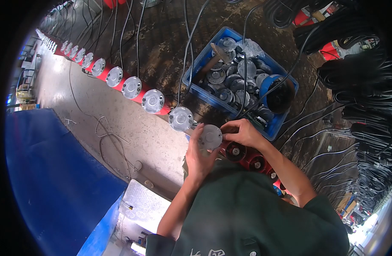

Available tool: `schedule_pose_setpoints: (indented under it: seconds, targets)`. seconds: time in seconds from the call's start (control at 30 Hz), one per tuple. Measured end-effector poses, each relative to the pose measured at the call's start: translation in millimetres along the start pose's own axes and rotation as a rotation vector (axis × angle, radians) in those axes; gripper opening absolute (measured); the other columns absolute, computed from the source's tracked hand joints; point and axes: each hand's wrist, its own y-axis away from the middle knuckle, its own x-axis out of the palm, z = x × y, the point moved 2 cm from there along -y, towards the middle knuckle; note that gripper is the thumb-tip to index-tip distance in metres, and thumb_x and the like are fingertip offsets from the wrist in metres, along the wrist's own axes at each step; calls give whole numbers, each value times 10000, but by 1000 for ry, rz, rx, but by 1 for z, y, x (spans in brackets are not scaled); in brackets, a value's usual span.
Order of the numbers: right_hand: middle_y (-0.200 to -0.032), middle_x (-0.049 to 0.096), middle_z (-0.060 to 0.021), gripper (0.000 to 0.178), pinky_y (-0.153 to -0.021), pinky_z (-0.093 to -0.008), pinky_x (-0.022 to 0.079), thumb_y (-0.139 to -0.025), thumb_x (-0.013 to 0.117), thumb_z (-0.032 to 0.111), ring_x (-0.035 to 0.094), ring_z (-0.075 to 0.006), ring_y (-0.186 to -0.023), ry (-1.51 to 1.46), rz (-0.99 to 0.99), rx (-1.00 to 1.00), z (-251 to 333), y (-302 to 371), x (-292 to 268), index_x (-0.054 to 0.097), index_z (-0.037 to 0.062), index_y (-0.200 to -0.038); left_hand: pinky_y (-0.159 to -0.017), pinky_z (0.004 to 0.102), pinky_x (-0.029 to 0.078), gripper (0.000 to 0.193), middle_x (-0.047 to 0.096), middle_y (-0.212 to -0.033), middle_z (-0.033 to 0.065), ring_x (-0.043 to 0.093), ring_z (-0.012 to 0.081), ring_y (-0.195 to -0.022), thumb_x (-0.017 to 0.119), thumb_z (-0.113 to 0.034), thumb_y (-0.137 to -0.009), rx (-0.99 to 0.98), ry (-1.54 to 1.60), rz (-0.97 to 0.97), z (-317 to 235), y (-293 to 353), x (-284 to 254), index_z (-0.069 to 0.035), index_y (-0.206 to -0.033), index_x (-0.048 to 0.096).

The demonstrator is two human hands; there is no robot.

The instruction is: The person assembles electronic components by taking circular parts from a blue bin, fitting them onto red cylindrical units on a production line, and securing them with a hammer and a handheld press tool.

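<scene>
Bare hands meet over one round metal end cover (212, 136) in the head view, just ahead of the dark green shirt (264, 209). The left hand (199, 158) is closed around the cover's left side, fingers along the far edge and thumb near the lower edge. The right hand (243, 133) reaches in from the other side, its fingers bent and thumb and fingertips drawn close together at the right rim; whether they pinch the rim or some small part, I cannot tell. Whether the cover is seated on a housing beneath is hidden too.

Beyond the left hand, a row of red cylindrical housings (125, 85) runs off to the upper left, each topped with a similar pale disc; the nearest capped disc (181, 119) is just beside the held cover. Below the right hand stand uncapped red housings (256, 164) with dark, open ends and a central shaft.

Ahead, a blue plastic crate (209, 97) holds a heap of loose metal covers (238, 81), a wooden-handled hammer (209, 67) and a blue round tub (265, 88). Coiled black cables (362, 109) line the right side, and a blue sheet (55, 170) spreads at the left.
</scene>
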Motion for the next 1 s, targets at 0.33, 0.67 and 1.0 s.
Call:
schedule_pose_setpoints:
  seconds: [0.33,0.67,1.0]
  targets:
    - [-1056,801,-100,305,-924,-320,576,-925,802,120,734,-154,-978,-102,0,37,-6,-4,0,761,-35,-1184,-1163,447,491,856,603,-1508,192,608,362,-1378,926,-25,-722,19,0,3,1,-2,-1,-35,-1470,508]
    - [-1116,788,-100,342,-974,-323,554,-957,786,179,716,-153,-1046,-112,11,50,-3,1,-2,745,-28,-1226,-1126,443,521,839,606,-1499,198,621,375,-1361,917,-16,-735,75,-29,11,4,-2,0,-39,-1465,503]
    - [-1122,789,-95,370,-971,-324,567,-956,808,171,730,-154,-1039,-35,3,-19,10,7,6,712,-23,-1257,-1109,449,534,867,613,-1492,192,631,382,-1345,944,-42,-715,98,-19,12,11,-2,-1,-41,-1463,506]
